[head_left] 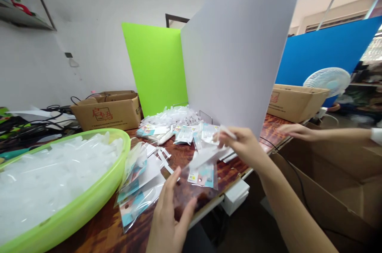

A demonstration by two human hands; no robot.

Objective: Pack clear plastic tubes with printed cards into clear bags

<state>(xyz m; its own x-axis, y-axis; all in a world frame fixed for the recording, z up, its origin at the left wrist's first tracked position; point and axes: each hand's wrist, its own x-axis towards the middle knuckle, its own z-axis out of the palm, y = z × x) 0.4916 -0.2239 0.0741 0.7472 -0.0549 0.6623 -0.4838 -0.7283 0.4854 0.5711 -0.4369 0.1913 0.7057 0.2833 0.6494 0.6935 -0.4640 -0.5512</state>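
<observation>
My right hand (243, 147) is closed around a thin white strip (229, 132), whose end sticks out above the fingers; its exact kind is hard to tell. Below that hand lies a clear plastic bag with a printed card (204, 175) in it, blue and pink with a yellow label. A blurred white sheet (205, 158) partly covers the bag. My left hand (171, 215) is near the table edge, thumb and fingers apart, with its fingertips close to the bag's left side. Left of it rests an overlapping stack of similar bagged cards (143, 199).
A green basin (127, 153) of translucent white pieces (62, 181) fills the left. Behind are more bagged cards (183, 133), a heap of clear pieces (171, 115), a cardboard box (110, 113) and a white divider (232, 54). A co-worker's hand (298, 131) is at right.
</observation>
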